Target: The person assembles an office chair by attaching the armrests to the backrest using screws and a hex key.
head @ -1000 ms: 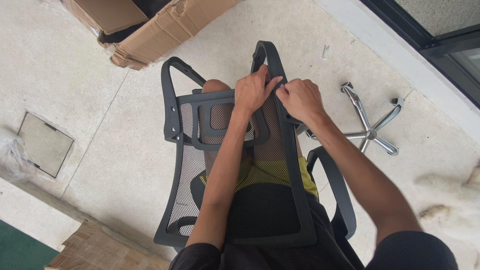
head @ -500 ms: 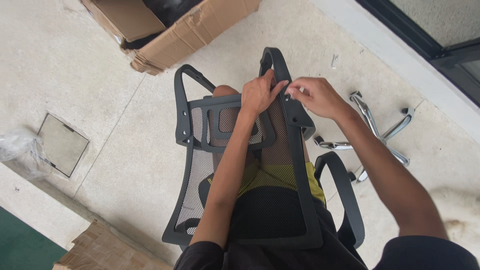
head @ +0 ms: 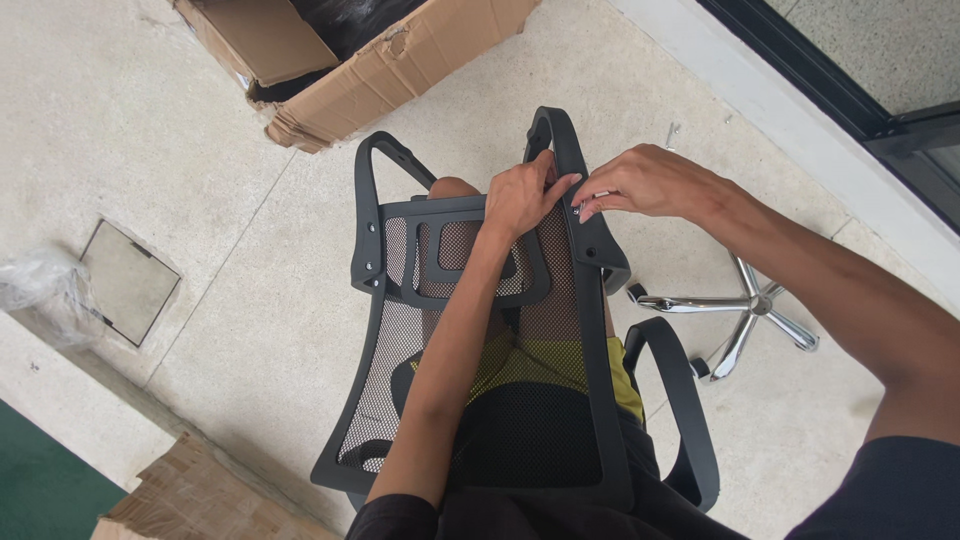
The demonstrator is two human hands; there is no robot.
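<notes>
Holding the black mesh chair back (head: 400,350) across the lap, person seated, frame lying roughly along the legs with its top end pointing away toward the cardboard box (head: 400,60).

Left hand (head: 525,195): arm runs up over the mesh, fingers closed around the frame's right side rail near the top, thumb side against the armrest loop (head: 555,135). Firm grip on the rail.

Right hand (head: 650,182): fingertips pinched together on a small silvery part (head: 583,205), probably a screw, too small to be sure. It sits right at the rail's outer edge, just beside the left fingertips.

Vs 0.5 s ago: the hands hold the same spots on the rail, still nearly touching. The right hand sits a bit flatter, wrist lower. The view has shifted slightly; the box's open flap now fills more of the top edge, and the chair back looks a touch more centred.

Second armrest (head: 690,420) hangs off the frame's right side, down by the thigh. Left armrest loop (head: 375,190) sticks up at the frame's top left corner.

Chrome star base (head: 745,315) lies on the concrete floor (head: 200,180) to the right, close to the right forearm, apart from the chair back. Square floor hatch (head: 128,282) at left, crumpled clear plastic (head: 35,285) beside it. More cardboard (head: 190,505) at the bottom left corner.
</notes>
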